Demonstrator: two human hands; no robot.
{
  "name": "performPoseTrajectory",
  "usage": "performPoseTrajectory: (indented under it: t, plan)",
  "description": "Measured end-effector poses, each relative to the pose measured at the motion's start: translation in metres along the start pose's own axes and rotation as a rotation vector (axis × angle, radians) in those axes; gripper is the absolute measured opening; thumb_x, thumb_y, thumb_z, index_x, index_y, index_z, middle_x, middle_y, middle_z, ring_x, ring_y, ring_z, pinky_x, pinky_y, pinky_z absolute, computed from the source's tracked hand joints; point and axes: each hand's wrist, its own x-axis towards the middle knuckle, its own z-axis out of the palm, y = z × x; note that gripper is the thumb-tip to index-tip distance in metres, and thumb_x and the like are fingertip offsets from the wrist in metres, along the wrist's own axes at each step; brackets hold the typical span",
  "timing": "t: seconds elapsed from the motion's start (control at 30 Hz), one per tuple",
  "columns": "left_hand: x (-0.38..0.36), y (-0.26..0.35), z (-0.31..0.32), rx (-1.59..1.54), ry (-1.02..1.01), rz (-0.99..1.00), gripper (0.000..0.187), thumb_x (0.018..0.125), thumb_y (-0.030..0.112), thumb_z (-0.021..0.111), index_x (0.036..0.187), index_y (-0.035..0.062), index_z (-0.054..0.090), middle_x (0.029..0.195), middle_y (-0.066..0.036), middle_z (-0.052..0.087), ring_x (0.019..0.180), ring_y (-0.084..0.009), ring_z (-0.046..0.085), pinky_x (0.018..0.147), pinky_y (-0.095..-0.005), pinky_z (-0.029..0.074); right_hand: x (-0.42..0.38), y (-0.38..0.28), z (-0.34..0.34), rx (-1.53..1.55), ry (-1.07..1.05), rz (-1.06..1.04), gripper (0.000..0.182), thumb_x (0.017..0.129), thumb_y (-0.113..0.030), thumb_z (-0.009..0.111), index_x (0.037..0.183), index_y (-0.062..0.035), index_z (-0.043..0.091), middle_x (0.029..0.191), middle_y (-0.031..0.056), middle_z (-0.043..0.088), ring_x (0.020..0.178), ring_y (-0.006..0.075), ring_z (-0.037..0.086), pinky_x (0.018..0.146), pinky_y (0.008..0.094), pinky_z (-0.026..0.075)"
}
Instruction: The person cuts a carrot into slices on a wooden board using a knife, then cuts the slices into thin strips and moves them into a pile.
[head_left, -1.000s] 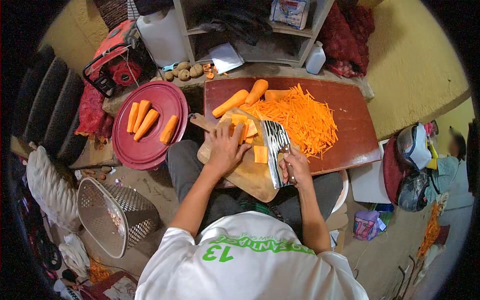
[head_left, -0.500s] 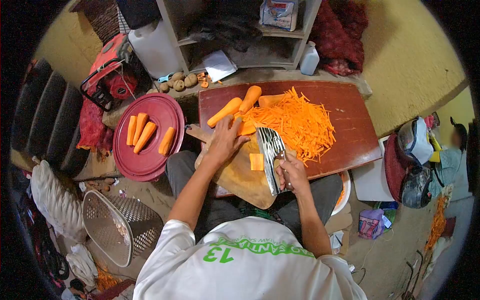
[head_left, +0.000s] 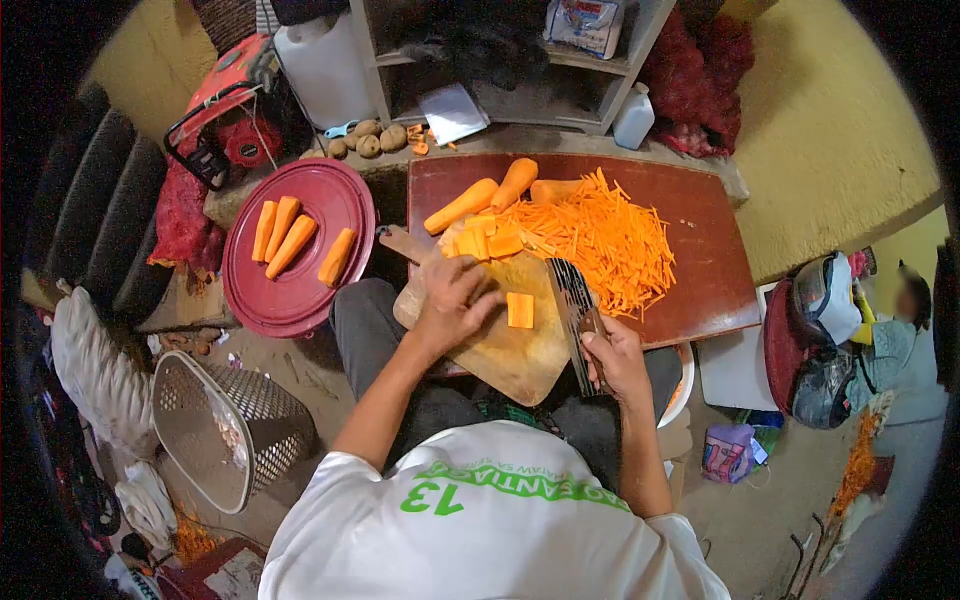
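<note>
My left hand [head_left: 455,300] is over the wooden cutting board [head_left: 515,365], its fingers bent and apart with nothing visible in them. To the right of its fingertips lies a flat block of carrot slices [head_left: 520,310]. My right hand [head_left: 615,358] grips a cleaver [head_left: 575,310] by its handle; the blade stands at the board's right edge, apart from the block. More carrot pieces [head_left: 485,240] rest at the board's far end. Beyond them are whole peeled carrots [head_left: 462,206] and a large heap of carrot strips [head_left: 610,245] on the red-brown table [head_left: 700,210].
On the left, a round red lid [head_left: 340,205] carries several peeled carrots [head_left: 292,240]. A plastic basket [head_left: 250,440] stands on the floor at lower left. Potatoes [head_left: 368,145] lie behind the table, before a shelf [head_left: 500,115]. A white bucket [head_left: 683,385] is partly hidden under the table's right side.
My left hand has drawn back from the far carrot pieces toward the block. The cleaver in my right hand has shifted right, away from the block. The view has tilted slightly.
</note>
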Motion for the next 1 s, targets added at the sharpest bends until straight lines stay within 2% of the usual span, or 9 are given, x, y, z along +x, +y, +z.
performPoseTrajectory:
  t: [0.1, 0.23, 0.3, 0.37, 0.47, 0.57, 0.77, 0.87, 1.0]
  plan:
    - [-0.006, 0.024, 0.003, -0.046, -0.186, 0.011, 0.05, 0.084, 0.033, 0.087, 0.124, 0.0051, 0.075, 0.131, -0.018, 0.065, 0.127, -0.0367, 0.057, 0.109, -0.0508, 0.038, -0.01, -0.002, 0.006, -0.056, -0.064, 0.058, 0.023, 0.106, -0.018, 0.065, 0.122, -0.0014, 0.067, 0.076, -0.0033, 0.058, 0.05, 0.0042, 0.051, 0.044, 0.0222, 0.04]
    - [-0.004, 0.026, 0.007, 0.011, -0.307, 0.06, 0.046, 0.086, 0.032, 0.084, 0.121, 0.0031, 0.076, 0.129, -0.016, 0.065, 0.128, -0.0364, 0.054, 0.108, -0.051, 0.037, -0.015, -0.008, 0.026, -0.086, -0.156, 0.086, 0.037, 0.107, -0.018, 0.064, 0.138, 0.0018, 0.064, 0.077, -0.0043, 0.058, 0.053, 0.0044, 0.05, 0.05, 0.023, 0.041]
    - [-0.008, 0.024, 0.01, -0.008, -0.301, 0.059, 0.045, 0.087, 0.032, 0.084, 0.12, 0.002, 0.076, 0.127, -0.016, 0.065, 0.125, -0.037, 0.055, 0.108, -0.0507, 0.037, -0.016, -0.005, 0.039, -0.195, -0.19, -0.01, 0.039, 0.105, -0.017, 0.064, 0.138, 0.0041, 0.063, 0.082, -0.0005, 0.061, 0.066, 0.0123, 0.056, 0.064, 0.0296, 0.049]
    - [-0.017, 0.025, 0.011, -0.045, -0.28, 0.023, 0.043, 0.089, 0.032, 0.084, 0.118, 0.0008, 0.076, 0.125, -0.016, 0.065, 0.123, -0.0376, 0.056, 0.107, -0.0506, 0.038, -0.017, 0.0, 0.042, -0.307, -0.211, 0.003, 0.041, 0.104, -0.016, 0.065, 0.138, 0.0059, 0.061, 0.09, 0.007, 0.066, 0.087, 0.0213, 0.062, 0.085, 0.0371, 0.054]
    - [-0.024, 0.034, 0.0, -0.013, -0.288, 0.006, 0.041, 0.09, 0.029, 0.084, 0.117, 0.0001, 0.076, 0.125, -0.018, 0.064, 0.121, -0.0382, 0.057, 0.106, -0.0501, 0.039, -0.022, -0.01, 0.042, -0.397, -0.215, 0.085, 0.04, 0.103, -0.017, 0.066, 0.137, 0.0032, 0.062, 0.094, 0.0132, 0.069, 0.089, 0.0201, 0.065, 0.088, 0.0378, 0.055]
    - [-0.031, 0.037, -0.007, -0.047, -0.309, -0.022, 0.039, 0.09, 0.027, 0.084, 0.117, 0.0, 0.075, 0.126, -0.02, 0.063, 0.121, -0.0382, 0.057, 0.104, -0.0501, 0.04, -0.029, -0.009, 0.045, -0.36, -0.158, 0.029, 0.039, 0.104, -0.018, 0.066, 0.138, 0.0016, 0.063, 0.098, 0.0189, 0.071, 0.091, 0.0225, 0.068, 0.089, 0.0391, 0.055]
    - [-0.037, 0.045, -0.009, 0.016, -0.265, -0.068, 0.037, 0.089, 0.021, 0.084, 0.12, 0.0038, 0.074, 0.126, -0.019, 0.063, 0.115, -0.0399, 0.058, 0.103, -0.0515, 0.046, -0.036, -0.023, 0.047, -0.439, -0.103, 0.013, 0.042, 0.105, -0.018, 0.063, 0.142, 0.0008, 0.06, 0.116, 0.0281, 0.074, 0.111, 0.0423, 0.074, 0.096, 0.0444, 0.055]
    - [-0.04, 0.044, -0.006, 0.035, -0.27, -0.066, 0.035, 0.089, 0.02, 0.081, 0.12, 0.0045, 0.073, 0.125, -0.018, 0.063, 0.116, -0.0402, 0.057, 0.101, -0.0523, 0.045, -0.041, -0.022, 0.047, -0.528, -0.083, -0.07, 0.043, 0.106, -0.018, 0.061, 0.145, -0.0012, 0.059, 0.127, 0.0296, 0.072, 0.12, 0.0471, 0.07, 0.102, 0.0479, 0.055]
    - [-0.033, 0.053, -0.007, 0.143, -0.36, -0.037, 0.034, 0.089, 0.021, 0.079, 0.119, 0.0057, 0.074, 0.126, -0.017, 0.063, 0.118, -0.0401, 0.055, 0.099, -0.0523, 0.045, -0.053, -0.008, 0.052, -0.76, -0.081, -0.189, 0.047, 0.106, -0.02, 0.062, 0.149, -0.0011, 0.054, 0.129, 0.0301, 0.07, 0.118, 0.0482, 0.069, 0.099, 0.0512, 0.057]
